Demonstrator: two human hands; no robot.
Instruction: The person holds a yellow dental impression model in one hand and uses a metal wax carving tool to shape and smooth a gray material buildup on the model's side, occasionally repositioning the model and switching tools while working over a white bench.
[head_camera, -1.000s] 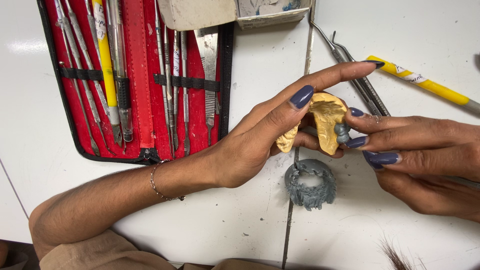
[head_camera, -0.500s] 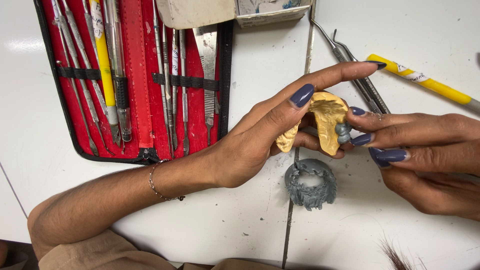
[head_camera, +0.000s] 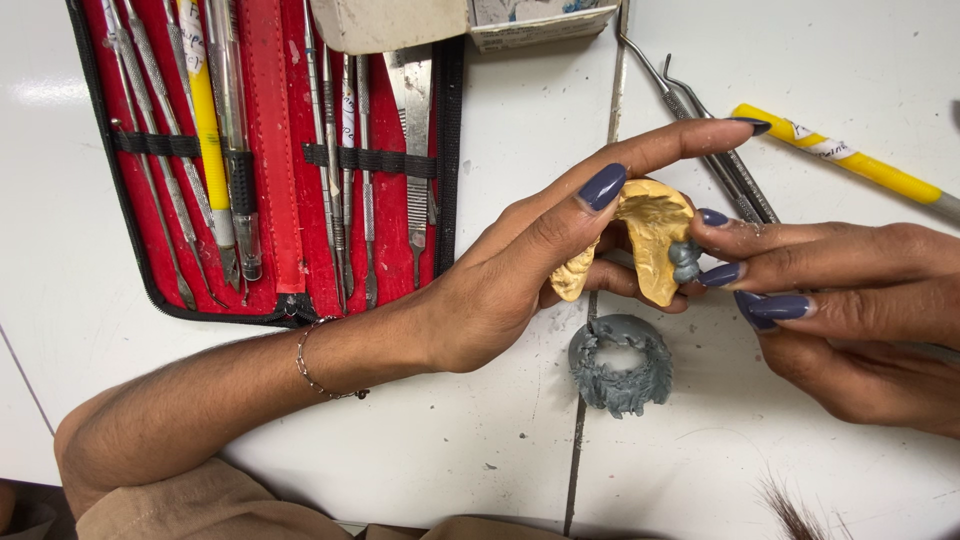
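Head view: red tool case (zipped open) holds metal instruments.

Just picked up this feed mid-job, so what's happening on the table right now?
A person holds a yellow horseshoe-shaped dental cast in the left hand, above a white table. The right hand presses a small lump of grey putty against the cast's right side with its fingertips. A ring-shaped wad of the same grey putty lies on the table just below. An open red tool case of metal instruments sits to the left, with loose metal picks and a yellow-handled tool at upper right.
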